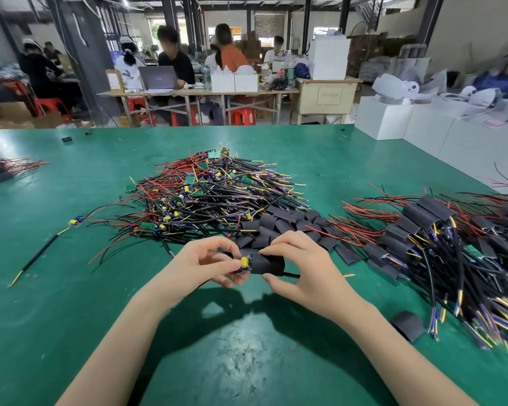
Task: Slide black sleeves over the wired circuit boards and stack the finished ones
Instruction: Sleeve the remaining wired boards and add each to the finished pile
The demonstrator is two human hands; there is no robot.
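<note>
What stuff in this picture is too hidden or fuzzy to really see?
Head view only:
- Circuit board: the left hand and black sleeve cover most of it.
- Sleeve's far end: behind the right hand.
- Finished stack: cut off by the right edge.
- Small bundle: cut off by the left edge.
- Label on the cream cabinet: too small to read.

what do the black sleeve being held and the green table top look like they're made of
Black sleeve: seems a thin, matte, flexible plastic or rubbery tubing, possibly heat-shrink; it bends under the right hand and the loose sleeves lie flattened.
Green table top: looks like a smooth rubber or vinyl mat with a soft sheen; it shows dull glare and scuffs near the front edge.
</note>
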